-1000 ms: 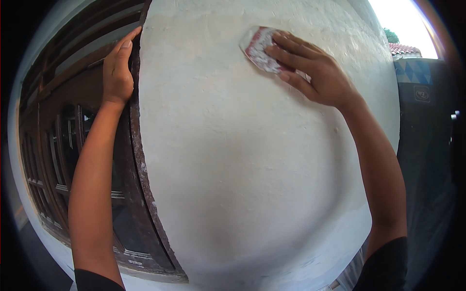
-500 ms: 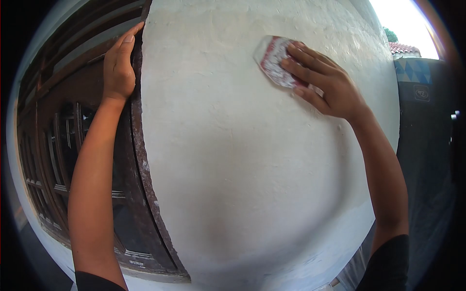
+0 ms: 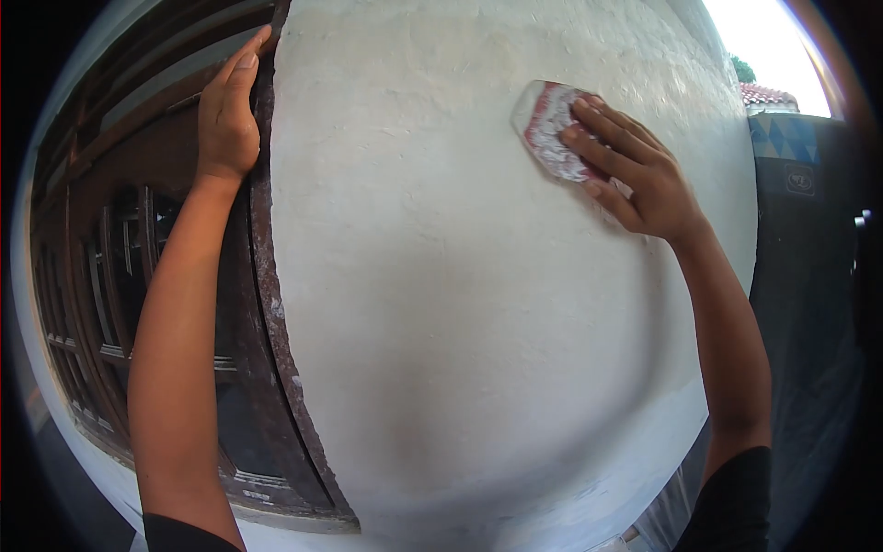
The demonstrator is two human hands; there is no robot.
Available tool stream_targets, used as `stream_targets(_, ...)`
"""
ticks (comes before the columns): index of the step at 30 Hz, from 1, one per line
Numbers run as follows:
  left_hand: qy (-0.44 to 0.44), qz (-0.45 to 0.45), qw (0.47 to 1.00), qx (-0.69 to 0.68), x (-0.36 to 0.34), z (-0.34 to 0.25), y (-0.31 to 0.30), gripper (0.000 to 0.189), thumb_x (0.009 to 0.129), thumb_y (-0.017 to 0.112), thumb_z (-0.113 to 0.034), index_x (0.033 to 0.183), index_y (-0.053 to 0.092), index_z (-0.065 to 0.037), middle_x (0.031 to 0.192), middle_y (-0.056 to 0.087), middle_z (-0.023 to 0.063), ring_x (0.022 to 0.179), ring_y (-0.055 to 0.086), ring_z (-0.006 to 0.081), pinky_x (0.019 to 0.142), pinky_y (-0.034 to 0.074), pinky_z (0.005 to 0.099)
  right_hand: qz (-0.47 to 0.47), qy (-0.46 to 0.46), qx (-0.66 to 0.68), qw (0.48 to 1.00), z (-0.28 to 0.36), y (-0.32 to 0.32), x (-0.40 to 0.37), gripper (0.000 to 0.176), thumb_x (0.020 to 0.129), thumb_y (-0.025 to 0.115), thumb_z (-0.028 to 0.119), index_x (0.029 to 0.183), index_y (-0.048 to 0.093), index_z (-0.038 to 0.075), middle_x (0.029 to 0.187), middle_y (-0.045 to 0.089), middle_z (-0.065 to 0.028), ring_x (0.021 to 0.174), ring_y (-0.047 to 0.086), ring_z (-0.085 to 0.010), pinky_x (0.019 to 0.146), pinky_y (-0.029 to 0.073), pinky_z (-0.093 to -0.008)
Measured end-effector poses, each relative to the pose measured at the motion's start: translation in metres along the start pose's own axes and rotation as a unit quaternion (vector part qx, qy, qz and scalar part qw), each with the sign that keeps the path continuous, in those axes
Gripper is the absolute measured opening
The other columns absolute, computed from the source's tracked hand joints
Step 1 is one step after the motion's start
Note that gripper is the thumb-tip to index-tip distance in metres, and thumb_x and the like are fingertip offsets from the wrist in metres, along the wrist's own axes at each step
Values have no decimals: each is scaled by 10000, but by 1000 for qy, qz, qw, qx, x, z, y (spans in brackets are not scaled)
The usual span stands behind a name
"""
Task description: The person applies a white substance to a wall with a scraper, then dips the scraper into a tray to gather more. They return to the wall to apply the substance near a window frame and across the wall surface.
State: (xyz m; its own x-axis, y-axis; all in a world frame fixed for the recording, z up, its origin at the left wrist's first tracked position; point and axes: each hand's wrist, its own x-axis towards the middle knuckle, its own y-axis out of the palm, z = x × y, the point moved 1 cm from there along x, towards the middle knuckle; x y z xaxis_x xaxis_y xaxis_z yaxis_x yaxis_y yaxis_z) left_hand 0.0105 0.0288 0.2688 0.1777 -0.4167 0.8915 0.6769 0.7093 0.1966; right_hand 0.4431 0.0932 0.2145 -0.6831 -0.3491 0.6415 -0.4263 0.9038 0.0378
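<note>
My right hand [image 3: 639, 170] presses a piece of sandpaper [image 3: 552, 124], reddish and smeared with white, against the pale plastered wall [image 3: 441, 304]. Its fingers lie over the right part of the sheet, hiding that side, while the left edge sticks out past the fingertips. On the left, my left hand [image 3: 228, 120] is open, fingers stretched upward and resting along the dark wooden frame [image 3: 265, 221] at the wall's edge. Nothing shows in that hand.
A brown wooden window or door with glass panes [image 3: 129, 248] fills the left side. To the right of the wall stands a dark panel [image 3: 800, 248] with a blue-and-white patterned band. Roof tiles [image 3: 765, 95] appear beyond it.
My right hand and the sandpaper have slid a little right and slightly down across the wall. My left hand stays at the frame, with hardly any shift.
</note>
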Motion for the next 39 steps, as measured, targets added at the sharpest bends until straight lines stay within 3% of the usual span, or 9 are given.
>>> stream_targets(3,9,-7,1000,-7,1,0,2,527,1037,333,-304,1345,570,52,1358,600,200,1314,527,288,1134,341,332,-64,29,52,996,-10,-4,1,386,956,627,361,1317,655,228,1441,552,-83,1378,474,-267,1125,416,-440)
stream_targets(11,0,5,1000,-5,2,4,0,548,1045,312,-316,1361,544,67,1388,574,209,1346,498,290,1155,323,347,-7,43,20,999,4,2,8,412,964,613,350,1359,618,233,1464,529,-79,1396,449,-274,1143,395,-450)
stream_targets(15,4,-3,1000,6,0,0,2,555,1045,313,-328,1361,547,63,1391,572,208,1344,500,290,1153,327,347,-46,50,38,997,-13,-5,-17,434,960,611,370,1371,607,232,1468,526,-61,1403,439,-279,1153,376,-456)
stream_targets(19,-1,-4,1000,5,1,1,1,561,1044,317,-341,1360,550,59,1392,572,207,1343,501,289,1151,329,345,-61,71,64,994,-3,-1,18,431,974,589,404,1373,604,243,1468,526,-63,1402,438,-275,1156,376,-455)
stream_targets(21,-17,10,1000,19,1,1,-1,547,1051,246,-264,1395,506,74,1406,558,205,1356,486,276,1173,304,359,-37,53,41,997,6,3,23,428,974,590,405,1371,604,245,1463,530,-64,1401,441,-271,1158,376,-453)
stream_targets(24,-20,3,1000,-21,1,1,0,560,1045,312,-337,1354,555,61,1383,576,216,1337,507,292,1147,334,352,-4,46,3,999,13,3,2,412,964,609,389,1347,625,238,1451,542,-64,1393,451,-262,1164,375,-447)
stream_targets(30,13,2,1000,10,1,2,1,566,1046,295,-333,1354,552,65,1377,579,218,1334,510,296,1147,335,352,-75,81,75,991,-1,-6,-8,402,947,637,315,1342,635,238,1473,523,-54,1396,447,-278,1167,366,-455)
stream_targets(35,-5,2,1000,6,0,0,1,565,1045,298,-334,1355,552,65,1380,579,212,1337,507,294,1148,332,348,-5,38,10,999,19,0,17,450,940,625,420,1357,616,250,1488,501,-55,1412,424,-248,1146,408,-438)
stream_targets(39,8,10,1000,5,0,3,2,571,1045,306,-351,1361,551,57,1388,576,204,1341,504,286,1147,331,346,-9,44,29,999,10,-3,-17,391,966,601,362,1327,645,218,1469,524,-61,1399,444,-261,1143,405,-445)
